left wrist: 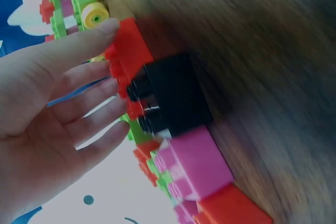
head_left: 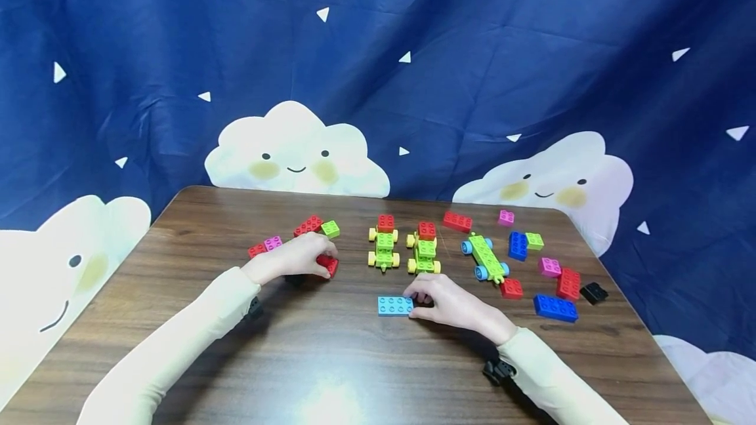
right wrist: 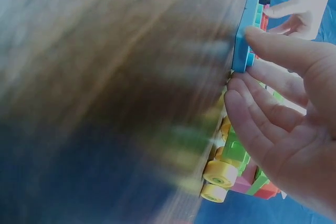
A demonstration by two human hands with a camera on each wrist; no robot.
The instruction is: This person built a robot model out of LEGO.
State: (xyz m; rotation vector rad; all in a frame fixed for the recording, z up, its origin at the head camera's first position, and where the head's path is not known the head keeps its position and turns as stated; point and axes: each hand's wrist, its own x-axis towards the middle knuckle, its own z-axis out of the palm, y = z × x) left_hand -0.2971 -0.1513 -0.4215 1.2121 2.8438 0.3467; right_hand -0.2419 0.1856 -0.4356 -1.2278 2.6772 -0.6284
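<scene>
My left hand [head_left: 298, 258] pinches a red brick [head_left: 328, 263] lying on the wooden table, thumb on its near side. A black brick [left wrist: 176, 95] stands beside it, mostly under that hand in the head view. With thumb and fingers, my right hand [head_left: 445, 303] holds the right end of a light blue brick [head_left: 392, 305], flat near the table's middle. Beyond it stand two built cars, a left car [head_left: 384, 244] and a right car [head_left: 424, 250], each lime green with yellow wheels and a red brick on top.
Past my left hand lie a pink brick [head_left: 273, 242], a red brick [head_left: 308, 225] and a lime brick [head_left: 330, 229]. To the right are a lime chassis [head_left: 485, 256] with blue wheels, a dark blue brick [head_left: 556, 307], a black piece [head_left: 593, 292] and several loose bricks.
</scene>
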